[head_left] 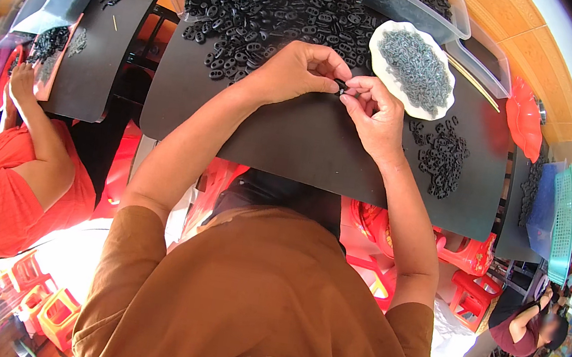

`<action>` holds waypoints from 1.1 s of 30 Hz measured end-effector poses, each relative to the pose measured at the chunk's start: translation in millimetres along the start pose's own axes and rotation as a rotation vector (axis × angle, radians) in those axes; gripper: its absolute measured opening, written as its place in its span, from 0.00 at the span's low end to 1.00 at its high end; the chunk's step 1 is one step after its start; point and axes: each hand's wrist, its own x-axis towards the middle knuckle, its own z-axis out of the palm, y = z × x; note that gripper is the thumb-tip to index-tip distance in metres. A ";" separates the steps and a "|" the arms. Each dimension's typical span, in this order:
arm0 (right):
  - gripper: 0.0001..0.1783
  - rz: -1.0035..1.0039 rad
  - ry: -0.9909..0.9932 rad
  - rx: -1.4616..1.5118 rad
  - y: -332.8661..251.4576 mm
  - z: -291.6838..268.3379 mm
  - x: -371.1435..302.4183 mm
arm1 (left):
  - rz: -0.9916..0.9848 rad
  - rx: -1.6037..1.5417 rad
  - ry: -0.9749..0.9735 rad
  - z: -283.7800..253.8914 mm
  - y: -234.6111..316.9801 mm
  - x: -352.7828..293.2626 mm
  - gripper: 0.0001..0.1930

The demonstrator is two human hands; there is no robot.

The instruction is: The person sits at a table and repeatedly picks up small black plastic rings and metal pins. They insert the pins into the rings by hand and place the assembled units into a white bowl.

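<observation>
Over the middle of the dark table (291, 136), the fingertips of both hands meet at a small black plastic piece (341, 86). My left hand (301, 72) pinches it from the left. My right hand (377, 118) closes on it from the right. Fingers cover most of the piece, so its exact shape cannot be made out. Beyond my left hand spreads a large heap of black oval pieces with two holes (272, 10). A white scalloped dish (420, 112) of tiny grey parts stands just past my right hand. Right of that hand lies a smaller pile of black pieces (441, 163).
Clear plastic bins (423, 12) stand at the back. Thin yellowish sticks (475, 84) lie beside the dish. A red scalloped tray (523, 119) and a teal basket (564, 226) are at the right. Leftward, a person in red (33, 174) works at another table. Red stools (469, 296) stand below.
</observation>
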 end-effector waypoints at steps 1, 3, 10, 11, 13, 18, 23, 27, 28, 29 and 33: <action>0.12 -0.004 -0.001 -0.001 0.2 0.3 0.2 | 0.013 0.004 -0.007 -0.4 -0.4 0.0 0.09; 0.12 -0.010 -0.001 -0.004 1.2 0.4 0.2 | 0.017 0.005 0.000 0.0 -0.3 -0.7 0.09; 0.12 -0.024 0.018 -0.022 2.5 -0.4 0.5 | -0.037 0.026 0.042 0.3 10.7 -3.2 0.06; 0.12 -0.023 0.018 -0.028 3.4 -1.1 0.3 | -0.021 0.004 0.064 0.2 8.7 -2.6 0.06; 0.12 -0.028 0.014 -0.038 3.2 -1.5 0.2 | 0.012 -0.041 0.106 -0.4 2.9 0.1 0.06; 0.12 -0.025 0.025 -0.027 3.1 -0.9 -0.6 | -0.003 -0.076 0.098 -3.8 3.4 -0.1 0.06; 0.12 -0.022 0.017 -0.034 1.7 -0.9 -0.8 | -0.016 -0.225 0.104 -6.0 9.1 -2.3 0.06; 0.12 -0.017 0.018 -0.045 2.8 -1.0 -1.2 | -0.077 0.076 0.052 -13.8 8.8 -0.7 0.08; 0.13 -0.021 0.021 -0.044 3.6 -1.2 -1.4 | -0.089 0.196 0.028 -14.2 8.8 0.1 0.08; 0.13 -0.027 0.021 -0.040 4.4 -1.0 -1.3 | -0.018 0.241 0.043 -11.8 7.3 -0.9 0.08; 0.14 -0.046 0.005 -0.035 2.2 -0.9 -0.4 | 0.096 0.262 0.043 -2.8 1.2 -3.2 0.08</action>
